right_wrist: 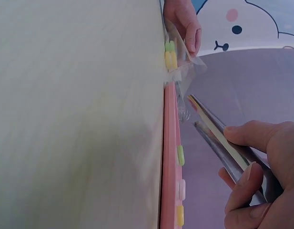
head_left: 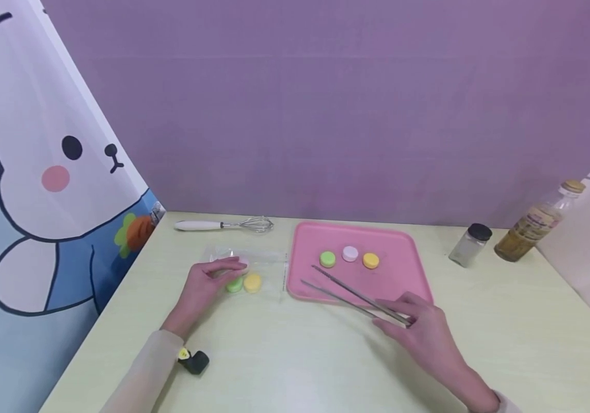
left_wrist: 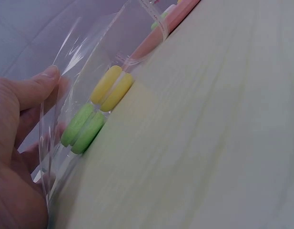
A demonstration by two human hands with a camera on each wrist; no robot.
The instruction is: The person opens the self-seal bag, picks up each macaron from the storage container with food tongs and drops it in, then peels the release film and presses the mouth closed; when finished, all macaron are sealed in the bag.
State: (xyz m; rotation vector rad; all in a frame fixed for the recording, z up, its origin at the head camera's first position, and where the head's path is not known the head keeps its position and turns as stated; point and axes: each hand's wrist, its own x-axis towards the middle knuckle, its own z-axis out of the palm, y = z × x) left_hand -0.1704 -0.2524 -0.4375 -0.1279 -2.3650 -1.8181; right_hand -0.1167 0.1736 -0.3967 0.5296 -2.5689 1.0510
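Note:
My left hand [head_left: 207, 287] pinches the upper film of a clear plastic bag [head_left: 271, 264] lying on the table. In the bag sit a green macaron [left_wrist: 83, 129], a yellow macaron [left_wrist: 112, 88] and a pale one partly hidden by my fingers in the head view. Metal tongs [head_left: 359, 295] are in my right hand [head_left: 424, 330], gripped between thumb and fingers. Their tips are apart with nothing between them, over the near left part of a pink tray [head_left: 398, 269]. On that tray lie a green macaron [head_left: 328, 259], a lilac macaron [head_left: 350, 253] and a yellow macaron [head_left: 371, 261].
A whisk [head_left: 222, 225] with a white handle lies at the back left of the table. At the right stand a small jar [head_left: 470, 245] with a black lid and a corked bottle [head_left: 537, 222] of brownish contents. A purple backdrop [head_left: 295, 115] rises behind the table.

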